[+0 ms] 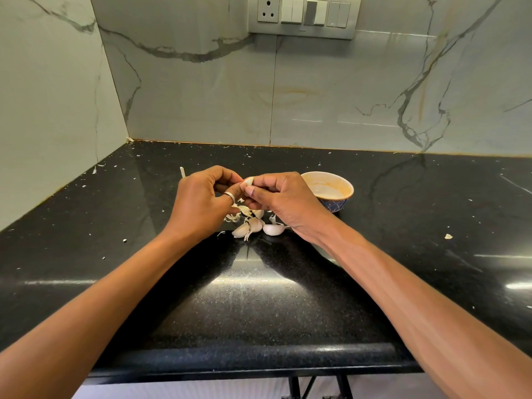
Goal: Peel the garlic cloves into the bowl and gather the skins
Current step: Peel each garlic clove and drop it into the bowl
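While the tabletop carries the bowl and, left of it, loose cloves and skins, your left hand and right hand both pinch one clove just left of the bowl. Peel by thumbnail, above that pile.

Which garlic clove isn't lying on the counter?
The clove pinched between the left hand and right hand. The other cloves lie among skins on the counter below.
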Tool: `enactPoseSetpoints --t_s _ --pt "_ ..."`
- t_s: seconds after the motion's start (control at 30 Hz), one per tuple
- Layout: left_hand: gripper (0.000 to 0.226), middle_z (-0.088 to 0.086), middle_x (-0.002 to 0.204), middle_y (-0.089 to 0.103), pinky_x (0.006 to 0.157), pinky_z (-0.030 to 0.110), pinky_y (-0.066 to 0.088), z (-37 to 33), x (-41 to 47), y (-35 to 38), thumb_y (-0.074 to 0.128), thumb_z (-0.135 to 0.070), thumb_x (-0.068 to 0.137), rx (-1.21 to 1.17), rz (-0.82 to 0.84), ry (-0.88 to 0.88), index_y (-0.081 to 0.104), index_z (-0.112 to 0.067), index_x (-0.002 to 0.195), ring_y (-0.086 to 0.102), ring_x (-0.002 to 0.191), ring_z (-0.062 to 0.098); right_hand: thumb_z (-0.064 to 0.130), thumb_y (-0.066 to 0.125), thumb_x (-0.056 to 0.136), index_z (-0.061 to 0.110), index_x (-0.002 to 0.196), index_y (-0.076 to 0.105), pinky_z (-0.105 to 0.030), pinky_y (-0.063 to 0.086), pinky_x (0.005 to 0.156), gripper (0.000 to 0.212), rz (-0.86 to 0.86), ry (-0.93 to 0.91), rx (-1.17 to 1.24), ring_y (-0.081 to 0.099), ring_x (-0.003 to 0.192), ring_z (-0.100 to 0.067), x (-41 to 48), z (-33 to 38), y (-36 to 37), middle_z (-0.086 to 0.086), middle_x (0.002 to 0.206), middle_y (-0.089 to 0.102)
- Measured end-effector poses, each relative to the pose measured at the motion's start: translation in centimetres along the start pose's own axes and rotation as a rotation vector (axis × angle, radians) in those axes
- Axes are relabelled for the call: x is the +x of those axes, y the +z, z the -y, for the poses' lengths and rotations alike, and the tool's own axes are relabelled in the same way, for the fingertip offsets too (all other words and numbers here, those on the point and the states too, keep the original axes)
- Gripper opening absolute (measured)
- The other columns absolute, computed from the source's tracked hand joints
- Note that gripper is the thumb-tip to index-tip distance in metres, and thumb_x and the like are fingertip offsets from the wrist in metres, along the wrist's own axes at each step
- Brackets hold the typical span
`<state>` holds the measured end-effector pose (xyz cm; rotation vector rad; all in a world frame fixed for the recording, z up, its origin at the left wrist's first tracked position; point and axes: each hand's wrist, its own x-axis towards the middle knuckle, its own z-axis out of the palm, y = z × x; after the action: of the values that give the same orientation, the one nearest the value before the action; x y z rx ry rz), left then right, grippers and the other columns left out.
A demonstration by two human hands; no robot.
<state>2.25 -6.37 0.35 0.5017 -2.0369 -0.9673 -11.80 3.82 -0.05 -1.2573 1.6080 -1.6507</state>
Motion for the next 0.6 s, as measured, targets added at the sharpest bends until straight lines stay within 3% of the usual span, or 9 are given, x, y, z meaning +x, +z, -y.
enactPoseSetpoints --t_s 0.27,0.5,0.6 --pt "0.010 0.005 0.089 0.072 0.062 0.024 0.061 0.4 0.1 0.1 0.069 -0.017 0.095 -0.027 0.037 0.001 0.068 -0.012 0.103 0.074 0.075 0.015 0.000 0.070 0.092 0.005 0.125 0.069 -0.022 0.059 0.074 0.033 -0.005 0.021 0.064 0.072 0.077 -0.014 -0.2 0.6 0.0 -0.030 0.105 0.072" --pt "0.008 0.004 0.089 0.070 0.060 0.020 0.058 0.2 0.0 0.3 0.064 -0.022 0.099 -0.045 0.053 -0.001 0.063 -0.016 0.102 0.073 0.077 0.017 -0.001 0.070 0.092 0.007 0.116 0.072 -0.021 0.059 0.072 0.026 0.004 0.033 0.115 0.073 0.074 -0.011 -0.4 1.1 0.0 -0.011 0.085 0.073" --pt "0.009 0.005 0.092 0.069 0.059 0.019 0.057 0.2 0.1 0.3 0.063 -0.022 0.099 -0.039 0.047 0.007 0.062 -0.014 0.104 0.073 0.077 0.019 -0.002 0.070 0.092 0.010 0.112 0.072 -0.022 0.059 0.073 0.023 -0.002 0.038 0.133 0.073 0.076 -0.013 -0.5 1.3 0.0 -0.011 0.086 0.073"
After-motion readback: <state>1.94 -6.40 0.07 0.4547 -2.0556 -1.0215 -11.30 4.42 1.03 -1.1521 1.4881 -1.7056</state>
